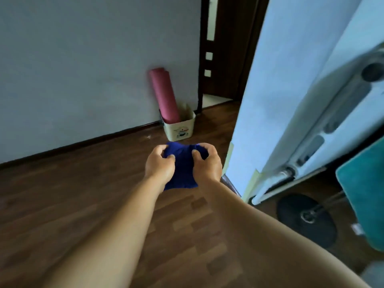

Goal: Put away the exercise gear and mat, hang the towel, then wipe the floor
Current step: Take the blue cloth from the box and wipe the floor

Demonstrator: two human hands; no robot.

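A blue cloth (181,167) is held bunched in the air above the wood floor (83,194), between both hands. The left hand (159,163) grips its left edge with fingers closed; the right hand (206,161) pinches the right edge likewise. Beyond, a rolled pink mat (164,94) stands tilted in a cream bin (180,129) against the wall (83,59). A radiator (324,125) is at right.

Two bare forearms, sleeveless, left hand (159,165) and right hand (207,163) ungloved

The rolled mat (164,94) stands in a bin (180,129) against the wall (83,69), left of the doorway (220,59)
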